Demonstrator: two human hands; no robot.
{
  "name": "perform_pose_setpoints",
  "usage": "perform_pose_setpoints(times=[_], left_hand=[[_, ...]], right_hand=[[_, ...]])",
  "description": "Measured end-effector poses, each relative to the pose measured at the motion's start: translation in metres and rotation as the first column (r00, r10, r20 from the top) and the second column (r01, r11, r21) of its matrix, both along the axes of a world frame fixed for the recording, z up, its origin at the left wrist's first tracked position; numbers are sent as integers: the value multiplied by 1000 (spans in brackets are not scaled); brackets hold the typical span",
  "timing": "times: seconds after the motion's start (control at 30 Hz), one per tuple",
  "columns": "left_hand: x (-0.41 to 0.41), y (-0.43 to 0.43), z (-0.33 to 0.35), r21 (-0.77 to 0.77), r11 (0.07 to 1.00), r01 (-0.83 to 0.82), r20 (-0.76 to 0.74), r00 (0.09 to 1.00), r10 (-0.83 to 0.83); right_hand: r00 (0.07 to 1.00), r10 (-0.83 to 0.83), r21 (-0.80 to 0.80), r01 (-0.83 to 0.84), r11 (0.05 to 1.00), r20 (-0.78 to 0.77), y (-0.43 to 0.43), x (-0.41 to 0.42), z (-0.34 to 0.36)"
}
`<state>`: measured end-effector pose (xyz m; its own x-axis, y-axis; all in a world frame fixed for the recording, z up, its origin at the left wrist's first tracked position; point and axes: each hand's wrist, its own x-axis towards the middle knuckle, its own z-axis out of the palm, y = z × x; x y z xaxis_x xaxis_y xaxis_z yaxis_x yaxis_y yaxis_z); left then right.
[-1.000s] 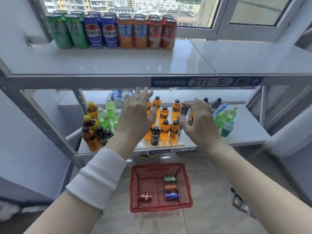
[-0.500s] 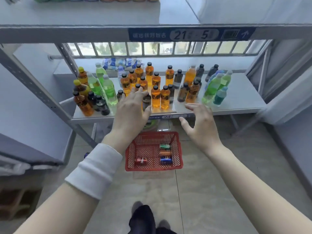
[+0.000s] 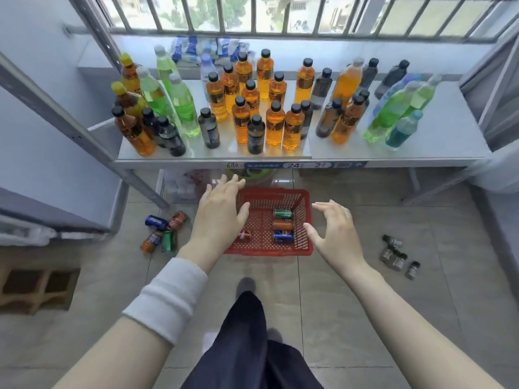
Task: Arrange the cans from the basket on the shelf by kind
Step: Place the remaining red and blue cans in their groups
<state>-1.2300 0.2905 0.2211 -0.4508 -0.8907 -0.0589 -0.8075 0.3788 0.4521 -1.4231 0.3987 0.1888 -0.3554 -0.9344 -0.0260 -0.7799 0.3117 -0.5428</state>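
A red mesh basket [image 3: 280, 195] stands on the tiled floor below the lower shelf. Inside it lie a green can [image 3: 283, 213], an orange can [image 3: 282, 224], a blue can [image 3: 283, 236] and a red can [image 3: 245, 235]. My left hand [image 3: 217, 213] hovers over the basket's left side with fingers spread and holds nothing; it partly covers the red can. To the right of the basket's rim, my right hand [image 3: 335, 233] hangs with fingers loosely bent and empty. The upper shelf with the sorted cans is out of view.
The lower shelf [image 3: 365, 155] carries many orange, green and dark bottles. Several loose cans [image 3: 164, 230] lie on the floor left of the basket, small bottles [image 3: 396, 256] to its right. My legs and a shoe [image 3: 245, 286] are below the basket. A slanted shelf post [image 3: 70, 127] stands left.
The view has tilted down from the top shelf to the floor. Both empty hands have dropped from shelf height to just above the basket.
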Motion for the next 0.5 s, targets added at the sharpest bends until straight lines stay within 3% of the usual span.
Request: perform_pose_setpoints(times=[0.27,0.5], left_hand=[[-9,-28,-116,324,946,7,68,997,-31],[-9,-39,-295,653,732,-194,109,981,163]], right_hand=[[993,-56,316,21,949,100,-32,0,-106],[984,-116,571,17,821,137,-60,-46,-279]])
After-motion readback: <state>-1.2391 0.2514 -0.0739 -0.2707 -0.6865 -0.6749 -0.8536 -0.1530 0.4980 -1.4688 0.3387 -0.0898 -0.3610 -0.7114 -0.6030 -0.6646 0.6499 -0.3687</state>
